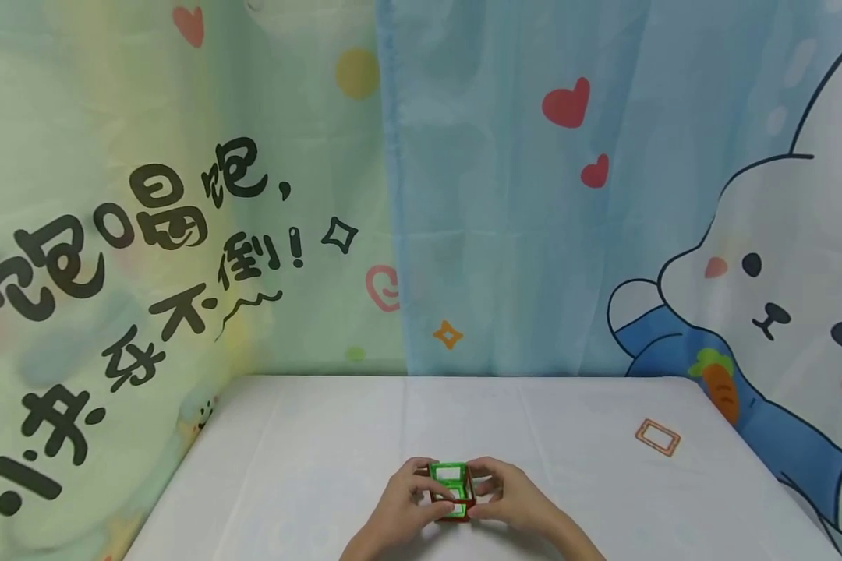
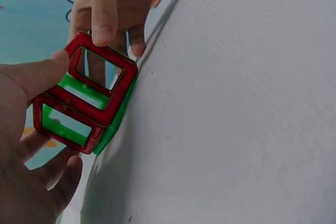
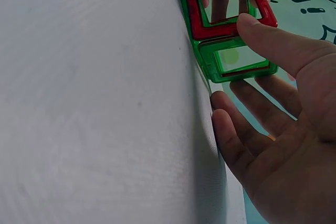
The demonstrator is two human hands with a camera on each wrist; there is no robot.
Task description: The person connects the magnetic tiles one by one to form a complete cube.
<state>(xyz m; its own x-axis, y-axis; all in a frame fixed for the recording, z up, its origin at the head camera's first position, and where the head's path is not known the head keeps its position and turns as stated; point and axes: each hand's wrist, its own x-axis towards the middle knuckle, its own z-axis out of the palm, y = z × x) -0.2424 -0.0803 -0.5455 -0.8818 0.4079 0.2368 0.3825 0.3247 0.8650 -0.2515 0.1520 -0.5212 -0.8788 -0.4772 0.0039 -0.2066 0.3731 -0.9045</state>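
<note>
Both hands are at a small box-like build of magnetic tiles near the table's front edge. Its tiles are see-through frames, red and green, joined edge to edge. On its left side my left hand holds it, thumb along the near red tile and fingers round the outer side. From the right, my right hand grips it between a thumb on the red tile's edge and fingertips by the green side tile. In the head view the fingers partly hide the build's sides.
A lone orange rectangular frame tile lies flat toward the back right of the white table. Behind the table hangs a printed cloth backdrop with hearts, writing and a cartoon animal.
</note>
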